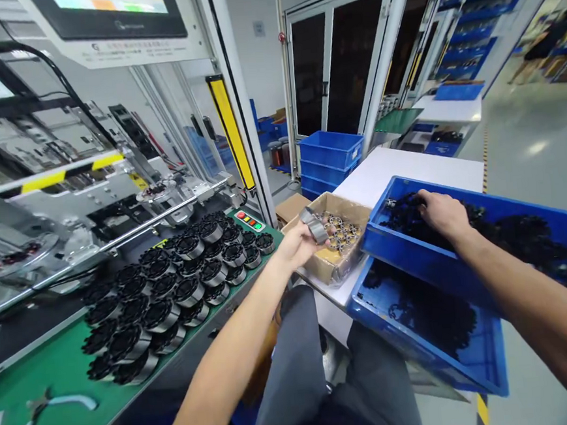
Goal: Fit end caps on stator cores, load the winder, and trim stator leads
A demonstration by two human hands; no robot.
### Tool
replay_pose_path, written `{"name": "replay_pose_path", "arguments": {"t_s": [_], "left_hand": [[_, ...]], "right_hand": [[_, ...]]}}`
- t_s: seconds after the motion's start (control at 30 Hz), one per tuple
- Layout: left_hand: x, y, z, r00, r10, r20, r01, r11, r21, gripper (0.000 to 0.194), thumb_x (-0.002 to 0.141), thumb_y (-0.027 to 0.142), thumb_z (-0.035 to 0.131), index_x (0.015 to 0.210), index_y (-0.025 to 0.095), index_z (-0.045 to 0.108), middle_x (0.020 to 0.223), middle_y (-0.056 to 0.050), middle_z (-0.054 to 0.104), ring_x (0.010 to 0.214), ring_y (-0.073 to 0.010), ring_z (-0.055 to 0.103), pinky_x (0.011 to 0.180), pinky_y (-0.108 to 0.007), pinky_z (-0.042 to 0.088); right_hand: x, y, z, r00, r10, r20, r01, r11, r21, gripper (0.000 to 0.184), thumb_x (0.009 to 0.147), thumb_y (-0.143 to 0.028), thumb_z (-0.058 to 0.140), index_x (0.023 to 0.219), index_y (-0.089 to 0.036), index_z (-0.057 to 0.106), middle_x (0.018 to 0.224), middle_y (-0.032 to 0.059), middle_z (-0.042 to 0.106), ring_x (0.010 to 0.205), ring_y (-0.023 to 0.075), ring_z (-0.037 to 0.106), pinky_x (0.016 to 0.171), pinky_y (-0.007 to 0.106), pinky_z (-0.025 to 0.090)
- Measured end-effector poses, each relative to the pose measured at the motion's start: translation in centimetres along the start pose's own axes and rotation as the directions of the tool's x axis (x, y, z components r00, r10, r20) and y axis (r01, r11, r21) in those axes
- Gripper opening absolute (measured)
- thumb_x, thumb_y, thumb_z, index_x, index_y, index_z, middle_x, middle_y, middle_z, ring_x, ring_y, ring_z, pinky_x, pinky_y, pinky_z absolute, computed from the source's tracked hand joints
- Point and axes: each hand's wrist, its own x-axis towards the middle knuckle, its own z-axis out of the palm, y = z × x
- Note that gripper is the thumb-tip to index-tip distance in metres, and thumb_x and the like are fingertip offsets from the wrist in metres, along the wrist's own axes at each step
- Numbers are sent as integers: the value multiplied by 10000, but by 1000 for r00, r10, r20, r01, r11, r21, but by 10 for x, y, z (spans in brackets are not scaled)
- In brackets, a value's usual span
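Observation:
My left hand (pixel 296 245) grips a grey metal stator core (pixel 314 226), a short ring tilted above the near edge of a cardboard box (pixel 323 271). Inside that box lie several metal rings (pixel 347 234). My right hand (pixel 444 213) reaches into the upper blue bin (pixel 414 249), its fingers curled down among black plastic parts (pixel 525 236). The fingertips are hidden there, so what they pinch cannot be made out. Below, a second blue bin (pixel 423 366) holds more black parts (pixel 439 315).
Rows of stacked stator cores with black end pieces (pixel 171 283) cover much of the green bench (pixel 40 362) at left. Blue-handled pliers (pixel 46 403) lie near its front. A machine with a control screen (pixel 115 9) rises behind. Blue crates (pixel 330 153) stand beyond the white table (pixel 407 167).

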Motion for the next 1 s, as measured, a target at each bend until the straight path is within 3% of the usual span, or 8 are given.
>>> {"name": "replay_pose_path", "arguments": {"t_s": [0.13, 0.23, 0.3, 0.37, 0.53, 0.77, 0.9, 1.0], "left_hand": [[-68, -18, 1, 998, -24, -61, 9, 969, -246, 706, 1043, 823, 526, 1324, 201, 705, 1190, -208, 864, 932, -333, 859, 564, -356, 602], [-114, -29, -7, 990, -28, -136, -17, 947, -320, 792, 961, 930, 727, 1315, 223, 694, 1183, -163, 874, 747, -248, 797, 448, -286, 519], [-141, -29, -12, 984, -18, -178, -45, 938, -344, 894, 877, 936, 862, 1419, 260, 643, 1228, -127, 873, 695, -215, 770, 433, -278, 536], [-163, -25, -15, 980, 14, -199, -86, 929, -359, 1002, 867, 922, 900, 1594, 329, 549, 1265, -92, 865, 695, -206, 773, 439, -272, 556], [-201, -11, -5, 984, 134, -117, -164, 938, -304, 820, 1120, 859, 627, 1763, 369, 486, 1160, -69, 842, 587, -140, 655, 505, -271, 539], [-221, -19, 15, 910, 380, -166, -384, 923, 7, 811, 1071, 612, 859, 1735, 344, 477, 1513, -107, 709, 1232, -277, 759, 1082, -427, 666], [-220, -35, 14, 838, 528, -138, -524, 849, 71, 836, 1080, 554, 853, 1766, 379, 410, 1533, -89, 669, 1246, -274, 762, 1099, -444, 651], [-221, -40, 14, 807, 573, -142, -570, 819, 64, 858, 1082, 589, 850, 1766, 393, 371, 1645, -117, 631, 1351, -309, 765, 1169, -495, 630]], "right_hand": [[-15, -29, -24, 974, 187, -128, -170, 976, 135, 295, 1195, -483, 746, 1408, -285, 799, 1503, 125, 777, 1281, 237, 782, 1128, 436, 693], [-53, -71, -25, 953, 204, -222, -133, 946, 297, 462, 1250, -578, 555, 1598, -311, 702, 1612, 147, 742, 1277, 285, 810, 1169, 516, 690], [-90, -102, -18, 965, 144, -219, -48, 918, 394, 557, 1240, -666, 404, 1689, -420, 624, 1655, 92, 750, 1265, 381, 848, 1112, 581, 720], [-127, -129, -8, 981, 84, -172, 2, 894, 448, 586, 1156, -764, 518, 1691, -542, 607, 1569, 45, 816, 1274, 466, 856, 1040, 665, 743], [-169, -187, 9, 984, -178, -2, 149, 815, 560, 787, 870, -805, 924, 1590, -557, 722, 1404, 58, 891, 1347, 555, 828, 970, 759, 754], [-193, -278, 22, 941, -269, -204, 296, 366, 882, 627, 847, -637, 1069, 1386, -412, 841, 1266, 71, 912, 1258, 453, 888, 997, 635, 789], [-212, -300, 29, 890, -160, -427, 438, 39, 898, 366, 996, -353, 976, 1349, -375, 883, 1145, 19, 920, 1112, 321, 925, 940, 471, 789], [-219, -301, 29, 890, -208, -407, 392, -110, 913, 421, 1034, -305, 922, 1451, -340, 882, 1266, 32, 924, 1236, 304, 902, 1047, 463, 763]]}}
